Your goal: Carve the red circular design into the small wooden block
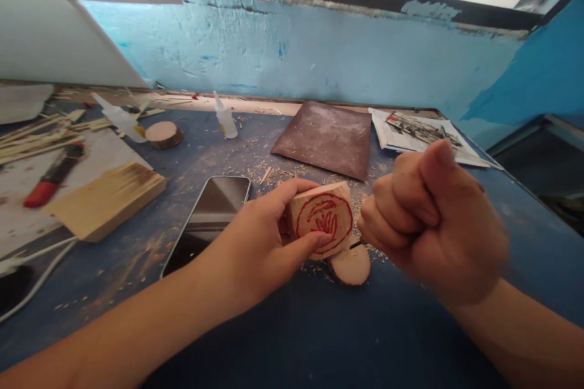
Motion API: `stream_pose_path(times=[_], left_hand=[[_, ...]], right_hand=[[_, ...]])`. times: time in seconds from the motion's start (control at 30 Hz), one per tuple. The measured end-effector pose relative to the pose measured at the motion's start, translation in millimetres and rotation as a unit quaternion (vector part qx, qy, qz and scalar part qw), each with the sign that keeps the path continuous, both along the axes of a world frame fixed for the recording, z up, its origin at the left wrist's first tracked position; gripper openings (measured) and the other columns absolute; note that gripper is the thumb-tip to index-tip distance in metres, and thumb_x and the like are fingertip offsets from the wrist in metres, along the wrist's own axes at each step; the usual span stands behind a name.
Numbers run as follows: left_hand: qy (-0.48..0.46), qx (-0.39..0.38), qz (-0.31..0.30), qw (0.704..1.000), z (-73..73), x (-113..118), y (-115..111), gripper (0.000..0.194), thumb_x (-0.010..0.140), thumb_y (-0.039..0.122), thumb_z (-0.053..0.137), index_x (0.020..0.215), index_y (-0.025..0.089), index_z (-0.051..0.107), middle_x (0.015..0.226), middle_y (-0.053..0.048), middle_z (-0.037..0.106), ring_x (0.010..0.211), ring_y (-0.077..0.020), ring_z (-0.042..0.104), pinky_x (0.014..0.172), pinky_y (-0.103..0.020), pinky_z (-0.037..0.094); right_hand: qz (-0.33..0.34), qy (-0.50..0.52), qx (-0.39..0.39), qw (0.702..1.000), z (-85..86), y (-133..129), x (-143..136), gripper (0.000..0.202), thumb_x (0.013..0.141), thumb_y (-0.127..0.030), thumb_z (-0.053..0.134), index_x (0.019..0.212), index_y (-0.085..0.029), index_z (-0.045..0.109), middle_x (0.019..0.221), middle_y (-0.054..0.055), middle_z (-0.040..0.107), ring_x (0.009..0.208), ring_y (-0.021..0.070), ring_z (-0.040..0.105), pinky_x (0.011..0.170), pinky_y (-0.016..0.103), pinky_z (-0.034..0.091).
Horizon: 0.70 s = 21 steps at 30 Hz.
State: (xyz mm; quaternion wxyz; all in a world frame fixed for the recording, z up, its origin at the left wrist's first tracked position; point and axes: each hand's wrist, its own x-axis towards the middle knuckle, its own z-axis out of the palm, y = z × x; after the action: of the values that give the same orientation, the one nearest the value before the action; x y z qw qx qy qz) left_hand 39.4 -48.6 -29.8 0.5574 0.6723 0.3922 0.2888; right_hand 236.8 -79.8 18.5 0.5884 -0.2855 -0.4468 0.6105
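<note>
Left grip (269, 237) clamps the wooden block (326, 209); right grip (431, 219), thumb uppermost, curls around a thin tool (356, 245).

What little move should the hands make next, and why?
I'd guess the left hand should slide its thumb over to the edge of the wooden block. The thumb lies over part of the red drawing, and a thin dark tip pokes from the curled right hand near the block. That might keep the thumb safer and show more drawing.
</note>
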Motion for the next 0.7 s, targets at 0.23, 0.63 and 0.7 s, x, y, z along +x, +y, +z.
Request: stream_pose_path(times=[0.23,0.63,0.7], left_hand=[[0.038,0.057,-0.005,0.998,5.6,-1.4,-2.9,0.033,0.091,0.031,0.079,0.122,0.027,0.067,0.100,0.000,0.080,0.085,-0.0243,0.078,0.072,-0.037,0.065],[0.057,0.075,-0.001,0.996,8.9,-0.8,-5.1,0.032,0.091,0.026,0.076,0.121,0.028,0.067,0.096,0.003,0.079,0.081,-0.0206,0.076,0.072,-0.033,0.060],[0.057,0.068,-0.002,0.996,8.6,-0.7,-4.1,0.032,0.091,0.026,0.076,0.121,0.028,0.067,0.097,0.002,0.079,0.084,-0.0214,0.076,0.073,-0.034,0.060]], right_hand=[[-0.029,-0.056,0.022,0.998,-19.3,-5.3,-12.5,0.051,0.107,-0.044,0.071,0.065,-0.021,0.055,0.054,-0.004,0.041,0.043,0.0084,0.031,0.040,0.027,0.021],[0.029,-0.088,0.093,0.991,-29.1,-7.2,-11.6,0.041,0.115,-0.035,0.057,0.076,-0.020,0.057,0.065,-0.004,0.043,0.053,0.0096,0.032,0.048,0.028,0.029],[0.005,-0.077,0.073,0.994,-27.8,-5.7,-12.5,0.046,0.115,-0.036,0.056,0.072,-0.020,0.052,0.061,-0.004,0.041,0.049,0.0087,0.031,0.046,0.027,0.025]])
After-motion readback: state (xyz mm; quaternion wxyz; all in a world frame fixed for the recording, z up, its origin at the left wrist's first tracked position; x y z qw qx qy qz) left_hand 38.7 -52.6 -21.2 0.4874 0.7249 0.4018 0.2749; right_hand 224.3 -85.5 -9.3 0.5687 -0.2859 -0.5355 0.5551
